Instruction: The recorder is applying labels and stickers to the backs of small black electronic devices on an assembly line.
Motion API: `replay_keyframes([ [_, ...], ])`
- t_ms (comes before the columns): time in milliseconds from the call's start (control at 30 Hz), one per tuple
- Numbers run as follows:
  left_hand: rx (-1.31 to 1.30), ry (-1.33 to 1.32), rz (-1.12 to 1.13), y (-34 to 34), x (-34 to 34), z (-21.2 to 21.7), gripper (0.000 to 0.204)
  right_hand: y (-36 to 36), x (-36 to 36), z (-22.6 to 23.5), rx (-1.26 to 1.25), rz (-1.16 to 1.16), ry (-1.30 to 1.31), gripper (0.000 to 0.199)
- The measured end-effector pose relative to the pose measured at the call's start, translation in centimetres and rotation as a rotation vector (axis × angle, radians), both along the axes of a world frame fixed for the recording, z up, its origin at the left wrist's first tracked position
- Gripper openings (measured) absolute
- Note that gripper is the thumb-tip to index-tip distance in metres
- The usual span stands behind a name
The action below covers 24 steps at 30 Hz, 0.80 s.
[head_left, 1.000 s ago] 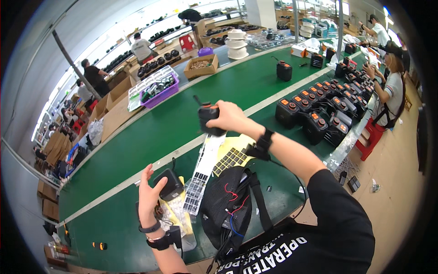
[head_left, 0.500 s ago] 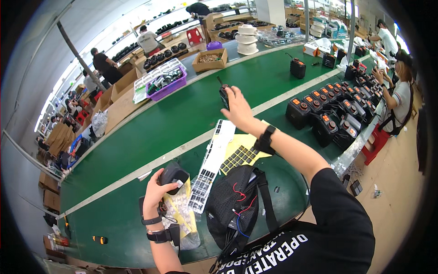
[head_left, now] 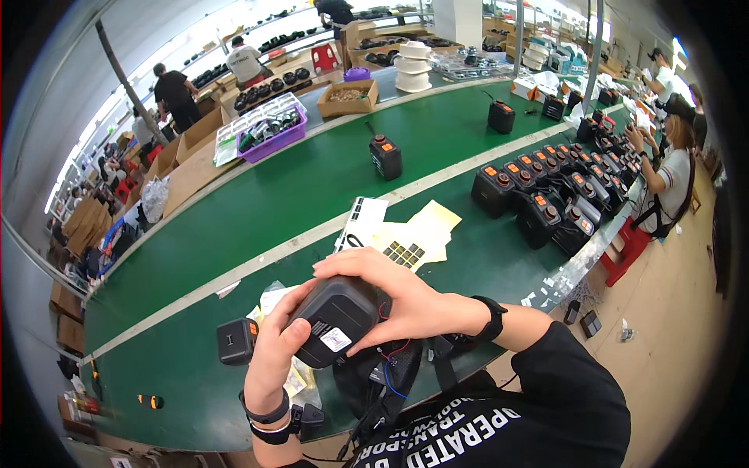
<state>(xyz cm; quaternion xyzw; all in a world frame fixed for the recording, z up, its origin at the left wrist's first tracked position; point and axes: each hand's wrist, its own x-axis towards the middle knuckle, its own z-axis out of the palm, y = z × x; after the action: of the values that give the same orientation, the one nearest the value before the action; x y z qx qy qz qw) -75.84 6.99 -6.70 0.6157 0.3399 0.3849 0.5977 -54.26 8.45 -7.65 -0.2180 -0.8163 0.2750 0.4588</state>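
**One box parked across the strip, both hands on the next**

So here's what had just changed for us: half a second earlier our right hand (head_left: 413,300) was out over the far lane, and now a black radio (head_left: 385,160) stood there on its own, beyond the pale strip (head_left: 460,173) on the green bench (head_left: 183,390). That meant the radio was out of our hands and both of them were free for one box.

That black box (head_left: 343,316) was up in front of us, above the near side of the bench, its white label toward us. Our left hand (head_left: 273,339) had its fingers wrapped round one side with the thumb on the face; our right fingers curved over the top, thumb lower down. Both grips were snug, nothing wide open. Another box with orange buttons (head_left: 236,341) sat just beside our left hand.

Containers, then. Across the bench, the purple basket (head_left: 277,147) was piled with small silver and green parts, too tiny for us to identify. The cardboard box (head_left: 347,108) near it held lots of little brownish bits. We couldn't tell what was inside the black mesh bag (head_left: 355,388) under our hands.
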Motion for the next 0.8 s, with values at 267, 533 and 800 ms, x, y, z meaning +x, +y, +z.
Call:
replay_keyframes([
  [267, 0.108, 0.076, 0.057, -2.3, 0.2, 0.1, 0.071, -2.0, 1.1, -0.4, -0.098, 0.001, 0.098, 0.078],
  [533, 0.398, 1.057, 0.928, -1.3, -6.4, -6.8, 0.099, -2.4, 3.7, -2.1, 0.087, -0.421, 0.055, 0.072],
  [800, 0.065, 0.881, 0.989, -0.9, -12.8, -13.7, 0.111, -1.5, 11.7, -8.9, 0.071, -1.066, -0.342, 0.072],
])
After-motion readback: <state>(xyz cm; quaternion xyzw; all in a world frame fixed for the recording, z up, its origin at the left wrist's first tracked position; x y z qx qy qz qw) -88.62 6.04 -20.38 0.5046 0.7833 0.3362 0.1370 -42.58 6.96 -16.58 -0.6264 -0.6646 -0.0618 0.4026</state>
